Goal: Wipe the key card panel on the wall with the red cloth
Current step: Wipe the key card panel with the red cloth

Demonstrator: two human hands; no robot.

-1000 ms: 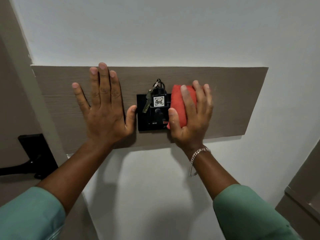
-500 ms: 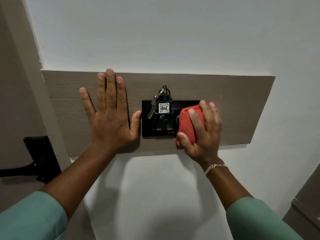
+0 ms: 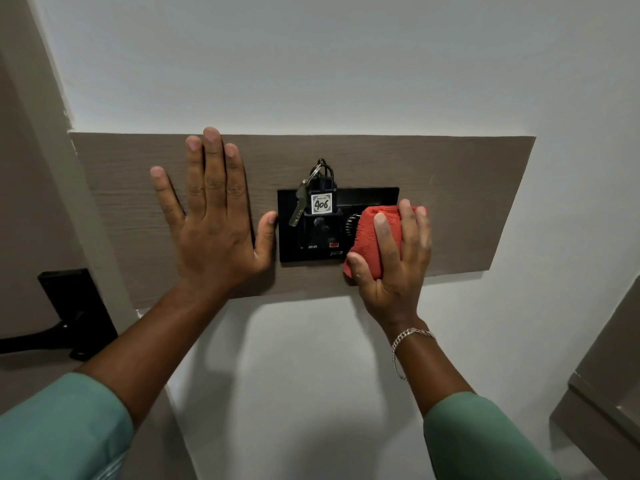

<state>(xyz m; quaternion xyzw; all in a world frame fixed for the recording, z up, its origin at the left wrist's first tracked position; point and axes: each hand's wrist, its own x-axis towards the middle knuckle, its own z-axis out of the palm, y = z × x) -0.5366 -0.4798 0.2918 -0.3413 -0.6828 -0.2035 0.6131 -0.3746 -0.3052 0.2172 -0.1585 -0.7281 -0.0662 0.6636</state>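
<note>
The black key card panel (image 3: 367, 197) is set into a brown wooden board (image 3: 460, 202) on the white wall. A key tag marked 406 (image 3: 321, 203) with a key (image 3: 298, 206) sits in its slot. My right hand (image 3: 394, 258) presses the bunched red cloth (image 3: 367, 237) against the panel's lower right corner, hiding that part. My left hand (image 3: 211, 220) lies flat on the board, fingers spread, its thumb touching the panel's left edge.
A black door handle and plate (image 3: 69, 317) sit on the door at the left, beyond the door frame (image 3: 52, 133). A brown cabinet edge (image 3: 602, 386) shows at the lower right.
My right hand has slid the red cloth down and to the right, from the panel's middle to its lower right corner, uncovering the top edge. The left hand has stayed flat.
</note>
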